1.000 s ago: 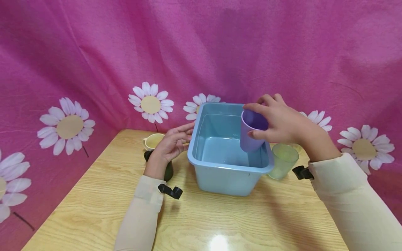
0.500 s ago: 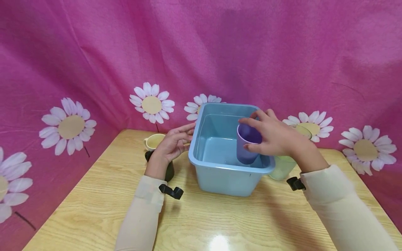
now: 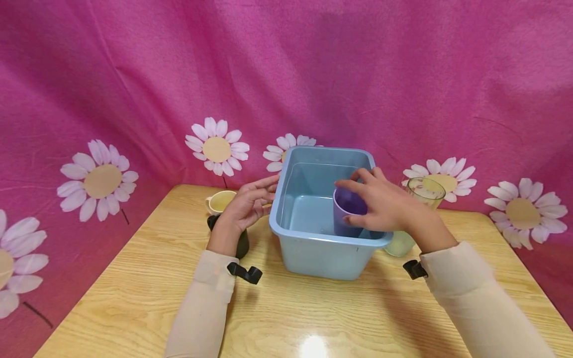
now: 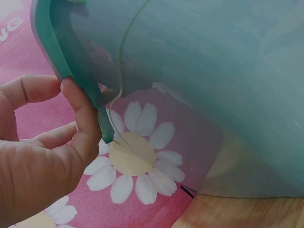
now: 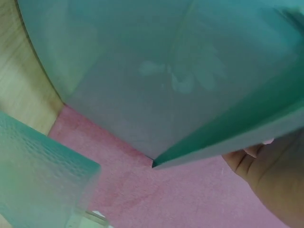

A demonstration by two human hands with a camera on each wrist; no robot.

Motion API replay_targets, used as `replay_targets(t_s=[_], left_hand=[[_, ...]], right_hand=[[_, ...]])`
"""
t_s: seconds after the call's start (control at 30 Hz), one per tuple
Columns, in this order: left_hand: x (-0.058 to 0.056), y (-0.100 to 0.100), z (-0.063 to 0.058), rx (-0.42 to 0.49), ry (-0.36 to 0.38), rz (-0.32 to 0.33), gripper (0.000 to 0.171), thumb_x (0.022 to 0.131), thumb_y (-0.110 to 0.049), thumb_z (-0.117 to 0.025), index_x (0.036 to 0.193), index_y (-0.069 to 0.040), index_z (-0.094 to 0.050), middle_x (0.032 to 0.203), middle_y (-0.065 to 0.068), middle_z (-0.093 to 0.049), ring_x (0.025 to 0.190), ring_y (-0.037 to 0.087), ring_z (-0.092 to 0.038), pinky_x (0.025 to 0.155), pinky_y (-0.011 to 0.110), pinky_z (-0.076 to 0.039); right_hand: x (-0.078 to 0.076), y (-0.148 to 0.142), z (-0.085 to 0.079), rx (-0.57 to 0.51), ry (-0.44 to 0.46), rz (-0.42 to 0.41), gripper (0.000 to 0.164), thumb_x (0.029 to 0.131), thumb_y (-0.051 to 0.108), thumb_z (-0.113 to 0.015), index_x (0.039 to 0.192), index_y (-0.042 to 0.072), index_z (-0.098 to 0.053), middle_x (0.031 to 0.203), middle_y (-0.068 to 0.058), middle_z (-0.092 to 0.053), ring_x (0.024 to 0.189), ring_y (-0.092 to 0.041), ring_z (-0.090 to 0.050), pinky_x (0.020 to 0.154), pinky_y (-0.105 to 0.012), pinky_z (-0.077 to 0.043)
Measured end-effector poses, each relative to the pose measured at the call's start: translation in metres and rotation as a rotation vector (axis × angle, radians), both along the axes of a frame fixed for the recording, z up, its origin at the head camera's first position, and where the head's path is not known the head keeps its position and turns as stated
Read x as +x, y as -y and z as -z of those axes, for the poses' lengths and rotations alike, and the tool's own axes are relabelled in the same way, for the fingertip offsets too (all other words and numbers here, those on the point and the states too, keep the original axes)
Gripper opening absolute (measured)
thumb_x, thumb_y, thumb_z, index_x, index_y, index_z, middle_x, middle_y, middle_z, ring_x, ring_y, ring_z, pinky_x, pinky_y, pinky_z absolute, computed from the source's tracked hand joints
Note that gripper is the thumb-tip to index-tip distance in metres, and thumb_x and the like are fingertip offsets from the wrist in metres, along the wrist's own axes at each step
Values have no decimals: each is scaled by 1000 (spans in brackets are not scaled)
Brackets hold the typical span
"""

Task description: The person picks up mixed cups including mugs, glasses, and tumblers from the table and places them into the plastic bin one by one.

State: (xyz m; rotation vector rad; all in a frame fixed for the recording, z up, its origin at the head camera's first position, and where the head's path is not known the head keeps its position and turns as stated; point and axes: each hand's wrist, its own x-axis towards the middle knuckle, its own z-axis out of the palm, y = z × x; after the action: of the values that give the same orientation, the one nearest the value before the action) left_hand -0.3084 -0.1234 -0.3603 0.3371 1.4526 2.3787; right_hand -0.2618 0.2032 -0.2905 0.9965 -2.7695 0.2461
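Note:
A purple cup stands upright inside the blue plastic basin, near its right wall. My right hand reaches over the basin's right rim and holds the cup by its top, fingers on the far side and thumb on the near side. My left hand is at the basin's left rim, its fingers extended and touching it. Seen from the left wrist, the fingertips and thumb lie right at the rim. The right wrist view shows the basin's outer wall; its rim hides the cup and most of the hand.
A yellow cup with a handle stands behind my left wrist, beside a dark vessel partly hidden by it. A greenish clear glass and another clear glass are right of the basin. A pink flowered cloth backs the wooden table.
My right hand has lowered the purple cup deeper into the basin and slightly left, uncovering the far clear glass. The left hand and basin have stayed nearly still.

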Motion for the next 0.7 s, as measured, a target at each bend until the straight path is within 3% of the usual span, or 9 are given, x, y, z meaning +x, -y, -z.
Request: replay_targets(t_s=[0.17,0.4,0.7], left_hand=[[0,1,1,0,-1,-1,58,96,8,-47,153,-2,-44,137,16,-59,84,16,-69,78,29,-59],[-1,2,0,4,-9,8,58,97,7,-47,154,-1,-43,139,17,-57,85,15,-69,79,29,-59],[-1,2,0,-10,2,0,57,97,7,-47,153,-2,-45,134,13,-61,83,16,-69,77,29,-58]], right_hand=[[-2,2,6,21,18,-3,71,85,43,-76,147,17,-55,133,-13,-51,112,-33,-45,80,-48,-54],[-5,6,12,54,23,9,72,82,44,-79,146,19,-57,132,-11,-52,110,-30,-45,80,-46,-52],[-3,11,17,79,53,-33,71,78,39,-85,141,17,-62,127,-12,-56,110,-31,-47,84,-47,-51]])
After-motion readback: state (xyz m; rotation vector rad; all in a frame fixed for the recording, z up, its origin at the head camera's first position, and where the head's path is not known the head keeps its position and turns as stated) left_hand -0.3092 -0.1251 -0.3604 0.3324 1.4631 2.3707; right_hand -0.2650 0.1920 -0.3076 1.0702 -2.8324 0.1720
